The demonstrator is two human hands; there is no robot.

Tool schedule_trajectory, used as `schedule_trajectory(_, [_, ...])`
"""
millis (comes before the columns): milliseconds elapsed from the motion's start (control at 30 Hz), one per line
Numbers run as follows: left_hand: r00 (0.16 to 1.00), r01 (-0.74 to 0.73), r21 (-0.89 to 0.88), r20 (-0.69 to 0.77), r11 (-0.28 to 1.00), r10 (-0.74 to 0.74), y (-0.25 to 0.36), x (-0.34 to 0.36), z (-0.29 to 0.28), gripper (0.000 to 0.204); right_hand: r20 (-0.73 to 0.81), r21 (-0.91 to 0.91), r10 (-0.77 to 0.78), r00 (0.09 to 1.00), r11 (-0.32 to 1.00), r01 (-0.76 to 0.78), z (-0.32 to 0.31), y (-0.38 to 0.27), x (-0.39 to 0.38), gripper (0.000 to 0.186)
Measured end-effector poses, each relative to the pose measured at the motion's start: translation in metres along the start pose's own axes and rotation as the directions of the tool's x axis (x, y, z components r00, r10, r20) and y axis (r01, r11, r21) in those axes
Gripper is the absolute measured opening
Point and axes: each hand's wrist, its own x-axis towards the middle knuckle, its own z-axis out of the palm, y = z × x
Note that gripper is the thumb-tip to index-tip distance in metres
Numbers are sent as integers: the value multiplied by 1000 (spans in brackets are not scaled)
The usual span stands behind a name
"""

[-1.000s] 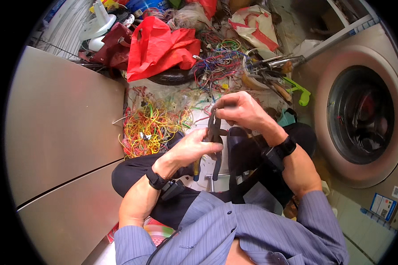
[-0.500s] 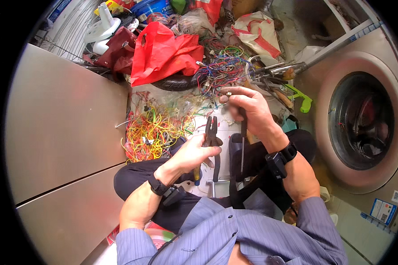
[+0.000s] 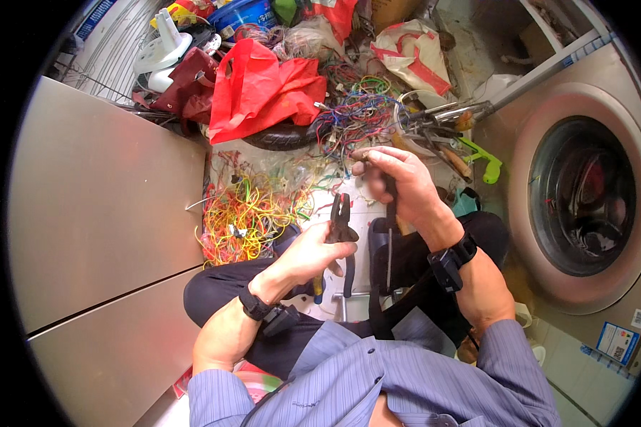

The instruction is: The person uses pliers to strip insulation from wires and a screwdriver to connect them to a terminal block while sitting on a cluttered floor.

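My left hand (image 3: 308,252) is closed around a pair of dark pliers (image 3: 342,229), whose jaws point away from me and whose handles hang below my palm. To its right and farther off, my right hand (image 3: 412,183) is raised, thumb and fingertips pinched on a small thing too little to make out. A screwdriver (image 3: 389,250) with a dark handle is also held in that hand, its thin shaft pointing down towards me. The two hands are apart. Left of the pliers lies a tangled heap of yellow, red and green wires (image 3: 246,220).
More tangled wires (image 3: 360,117) lie beyond my right hand, beside a red bag (image 3: 263,92) and a black tyre (image 3: 281,136). A container of tools (image 3: 434,128) stands right of them. A washing machine (image 3: 584,196) flanks me on the right, a metallic cabinet (image 3: 114,192) on the left.
The pliers have dropped slightly towards me. My right fingertips have shifted a little, and the small pale end that showed between them is now less visible.
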Motion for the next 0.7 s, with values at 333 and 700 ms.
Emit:
schedule_trajectory(333, [999,25,-12,-27,1000,-25,4,-4,1,27,84,129,11,996,991,-22,8,4,-3,33])
schedule_trajectory(700, [972,-210,7,-102,978,210,29,11,-2,28,-84,-240,-497,863,851,467,31,-127,-104,21])
